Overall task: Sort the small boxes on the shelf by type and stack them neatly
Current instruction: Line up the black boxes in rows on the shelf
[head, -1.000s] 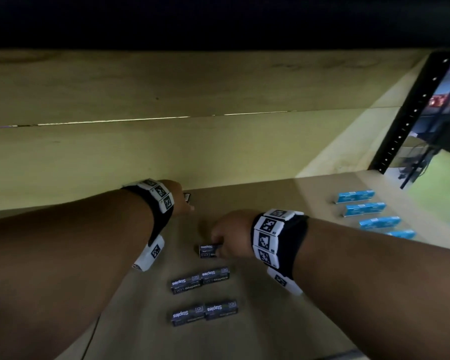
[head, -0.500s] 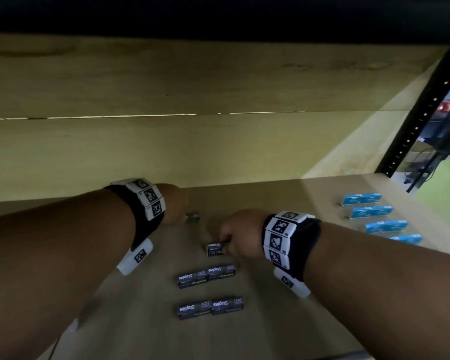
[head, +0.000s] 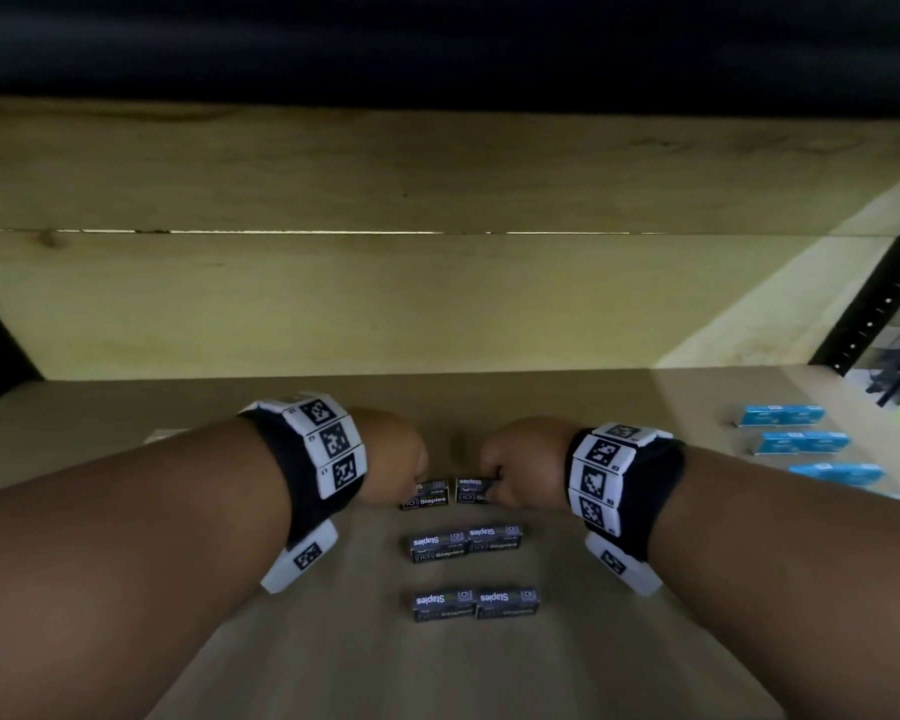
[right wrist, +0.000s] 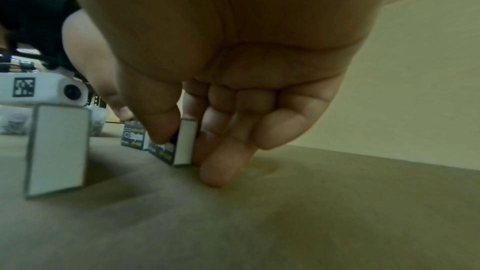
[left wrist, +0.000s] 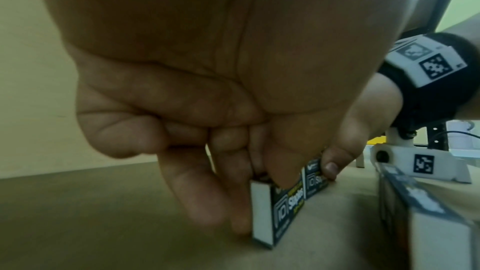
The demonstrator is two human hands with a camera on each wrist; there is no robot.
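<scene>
Small black staple boxes lie in pairs on the wooden shelf (head: 333,641). My left hand (head: 396,467) pinches a black staple box (head: 427,495) at its left end, seen close as the left box (left wrist: 283,206). My right hand (head: 520,459) pinches a second black staple box (head: 471,490) at its right end, the right box (right wrist: 179,145). Both held boxes stand on the shelf, end to end with a narrow gap between them. In front of them sit a middle pair (head: 466,543) and a near pair (head: 476,604).
Several blue boxes (head: 780,415) lie in a column on the shelf's right side. The wooden back wall (head: 437,304) rises just behind my hands. A black perforated upright (head: 879,293) stands at the right end.
My left hand has brought its staple box from the back of the shelf down beside the box in my right hand. The two boxes now stand in line. The camera view shifted left.
</scene>
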